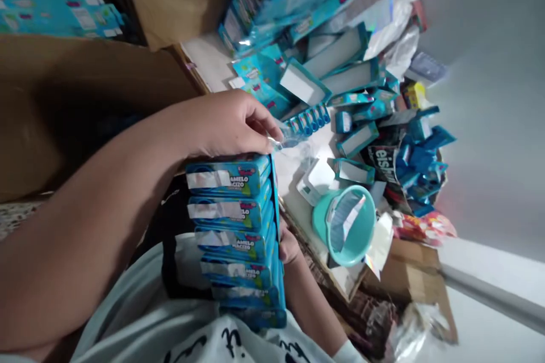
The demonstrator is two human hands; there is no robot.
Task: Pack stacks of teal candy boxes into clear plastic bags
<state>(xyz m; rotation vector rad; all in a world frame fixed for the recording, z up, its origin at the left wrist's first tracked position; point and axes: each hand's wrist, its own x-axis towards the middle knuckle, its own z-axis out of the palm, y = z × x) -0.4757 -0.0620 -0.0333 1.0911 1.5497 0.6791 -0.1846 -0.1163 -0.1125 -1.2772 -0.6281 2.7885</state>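
a head camera, tilted sideways, looks down at a stack of flat blue cardboard sweet boxes (238, 227) held against the person's lap and pale shirt (170, 317), just this side of a crowded white table edge (298, 204). the left hand (232, 125) rests on the top end of the stack, its fingers curled and pinching a small piece of clear plastic film (283, 139). the right hand (288, 247) is mostly hidden behind the stack's far side, pressed against it; how far it is open cannot be told.

the stack's long axis runs up and down in the picture, from the left hand toward the shirt, with the boxes' printed narrow edges facing the camera. the boxes are probably light and stiff but loose (a column like this could slide apart), so gripping both ends and pressing inward seems the safest hold.

on the table beyond lie many loose blue boxes (340, 74) and a turquoise plastic bucket (347, 224).
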